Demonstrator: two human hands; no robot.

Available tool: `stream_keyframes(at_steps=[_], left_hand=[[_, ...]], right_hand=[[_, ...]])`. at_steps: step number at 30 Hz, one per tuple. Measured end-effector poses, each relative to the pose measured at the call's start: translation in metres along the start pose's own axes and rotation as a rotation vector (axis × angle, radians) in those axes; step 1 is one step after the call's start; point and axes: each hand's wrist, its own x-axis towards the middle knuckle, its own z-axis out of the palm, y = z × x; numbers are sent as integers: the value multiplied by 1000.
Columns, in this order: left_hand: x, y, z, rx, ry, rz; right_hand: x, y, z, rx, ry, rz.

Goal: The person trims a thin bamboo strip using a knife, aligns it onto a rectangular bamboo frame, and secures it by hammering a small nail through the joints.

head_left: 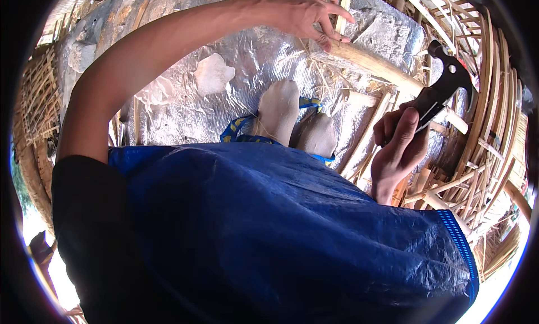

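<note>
My right hand [397,145] is wrapped round a black claw hammer [449,82], which looks like a multi-tool; its head points up and away from me. At the far end of my stretched arm, my left hand [311,18] has its fingers spread and bent. These fingers are beside a thin pale bamboo strip [344,4] and at the near end of a thicker bamboo pole [376,63]. Whether they touch either piece is hard to make out. The pole slants down to the right, toward the hammer.
Shiny foil-like sheeting [185,119] lies beneath, with flat pale stones [214,74] on it. My knees [279,108] show beyond a blue plastic sheet [269,211] across my lap. Bundled bamboo strips [494,116] curve along the right; woven bamboo [39,99] stands at left.
</note>
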Motion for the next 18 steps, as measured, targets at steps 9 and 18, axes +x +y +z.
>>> stream_keyframes(at_steps=[9,18], left_hand=[[0,18,4,10,-61,-299],[1,6,7,9,104,13]], right_hand=[[20,2,4,-692,-221,14],[79,57,44,-476,-205,40]])
